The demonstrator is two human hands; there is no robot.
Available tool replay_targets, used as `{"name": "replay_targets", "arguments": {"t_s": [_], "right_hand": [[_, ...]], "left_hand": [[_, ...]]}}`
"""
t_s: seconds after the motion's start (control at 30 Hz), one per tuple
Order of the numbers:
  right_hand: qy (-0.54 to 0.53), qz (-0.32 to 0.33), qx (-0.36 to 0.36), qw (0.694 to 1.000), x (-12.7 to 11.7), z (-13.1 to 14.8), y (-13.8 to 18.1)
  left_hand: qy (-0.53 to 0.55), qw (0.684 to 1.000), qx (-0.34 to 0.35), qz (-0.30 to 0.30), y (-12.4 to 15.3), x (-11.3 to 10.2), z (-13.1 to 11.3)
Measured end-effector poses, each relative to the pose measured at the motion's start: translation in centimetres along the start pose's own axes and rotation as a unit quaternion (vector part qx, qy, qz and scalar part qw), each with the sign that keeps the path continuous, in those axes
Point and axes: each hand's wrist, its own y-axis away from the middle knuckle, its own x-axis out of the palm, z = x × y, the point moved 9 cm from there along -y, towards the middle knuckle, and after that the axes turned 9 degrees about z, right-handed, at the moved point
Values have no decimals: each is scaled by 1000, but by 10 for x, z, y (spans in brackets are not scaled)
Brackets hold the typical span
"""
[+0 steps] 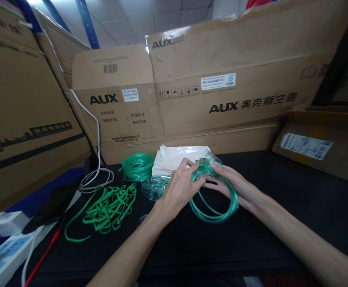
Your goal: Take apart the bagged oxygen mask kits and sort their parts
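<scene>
A coil of clear green tubing [214, 218] hangs from my right hand [232, 183], which also grips a clear plastic mask [214, 159] at the top of the coil. My left hand [181, 183] has its fingers closed at the near side of the mask, by a bit of green strap or tube; the exact grip is partly hidden. Behind my left wrist lie more clear green mask pieces [153, 187]. A second green tubing coil [138, 166] rests further left. Loose green elastic straps [111, 207] lie tangled in front of it.
White plastic bags [176, 155] are stacked behind my hands. Large cardboard panels [186, 115] wall the back and left of the black table [281, 199]. A taped carton [320, 147] stands at right. At left are a power strip [9, 249], a dark phone-like slab [52, 207] and cables [97, 175].
</scene>
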Motion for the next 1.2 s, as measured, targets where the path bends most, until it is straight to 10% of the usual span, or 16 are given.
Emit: {"name": "replay_targets", "arguments": {"t_s": [0.3, 0.67, 1.2], "right_hand": [[-12, -37, -20, 999, -13, 7, -1], [-32, -84, -44, 995, -28, 25, 4], [1, -82, -65, 994, -30, 34, 7]], "left_hand": [[-22, 1000, -15, 8, -4, -22, 20], [-136, 985, -75, 69, 3, -40, 102], [-142, 988, -45, 25, 2, -59, 85]]}}
